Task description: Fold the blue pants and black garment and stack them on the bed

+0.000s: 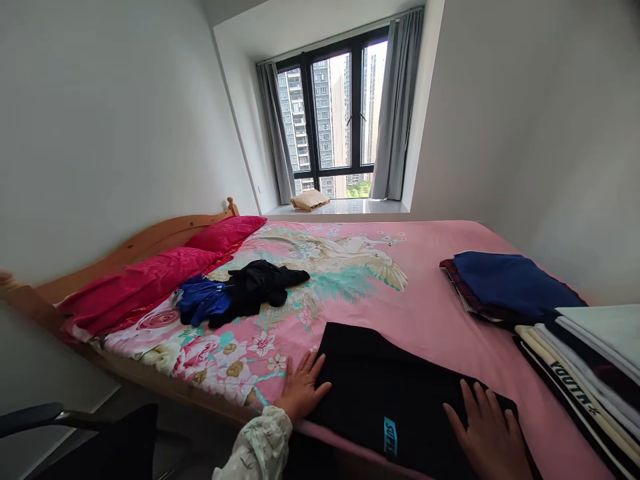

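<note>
A black garment (390, 390) with a small teal label lies spread flat on the near edge of the bed (430, 307), which has a pink floral sheet. My left hand (303, 387) rests open at the garment's left edge, fingers flat, thumb on the cloth. My right hand (487, 433) lies open and flat on its right part, fingers stretched forward. Neither hand grips anything.
A crumpled black garment (260, 287) and a blue one (200, 300) lie near two red pillows (145, 280). Folded clothes are stacked at the right: a navy pile (505, 283) and a taller stack (590, 367). A dark chair (75, 437) stands at lower left.
</note>
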{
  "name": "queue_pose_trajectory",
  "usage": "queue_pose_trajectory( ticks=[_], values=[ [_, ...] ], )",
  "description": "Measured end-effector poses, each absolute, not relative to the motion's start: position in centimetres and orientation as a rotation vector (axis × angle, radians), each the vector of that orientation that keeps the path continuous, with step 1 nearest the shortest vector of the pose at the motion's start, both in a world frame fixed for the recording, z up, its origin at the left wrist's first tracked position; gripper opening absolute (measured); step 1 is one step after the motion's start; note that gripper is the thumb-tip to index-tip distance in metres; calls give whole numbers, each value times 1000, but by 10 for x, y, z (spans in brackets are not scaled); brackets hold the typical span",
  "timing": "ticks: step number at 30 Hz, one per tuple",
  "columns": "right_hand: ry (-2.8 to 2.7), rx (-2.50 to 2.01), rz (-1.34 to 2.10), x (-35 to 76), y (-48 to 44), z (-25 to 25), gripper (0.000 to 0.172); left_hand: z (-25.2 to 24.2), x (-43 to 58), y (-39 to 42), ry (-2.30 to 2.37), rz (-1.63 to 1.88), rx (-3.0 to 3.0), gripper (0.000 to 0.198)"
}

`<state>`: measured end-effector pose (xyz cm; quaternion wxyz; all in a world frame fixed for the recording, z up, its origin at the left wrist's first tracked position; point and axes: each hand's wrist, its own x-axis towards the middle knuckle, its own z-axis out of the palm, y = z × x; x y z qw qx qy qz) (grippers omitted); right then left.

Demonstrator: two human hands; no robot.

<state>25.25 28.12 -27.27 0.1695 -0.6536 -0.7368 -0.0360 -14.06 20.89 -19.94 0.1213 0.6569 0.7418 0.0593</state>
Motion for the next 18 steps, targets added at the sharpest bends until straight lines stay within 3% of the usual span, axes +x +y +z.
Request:
queue_pose_trajectory(
  ticks=[7, 12, 18],
  values=[
    [-2111, -1971, -167, 244, 283, -263, 77, -203, -124, 190, 2359, 331, 1830, 52],
    [-2116, -1986, -222, 246, 283, -263, 73, -216, -106, 152, 1943, 409, 2407, 64],
    [-2099, -1969, -192, 247, 284, -263, 71, -237, -151, 136, 2006, 457, 2517, 63]
  ],
)
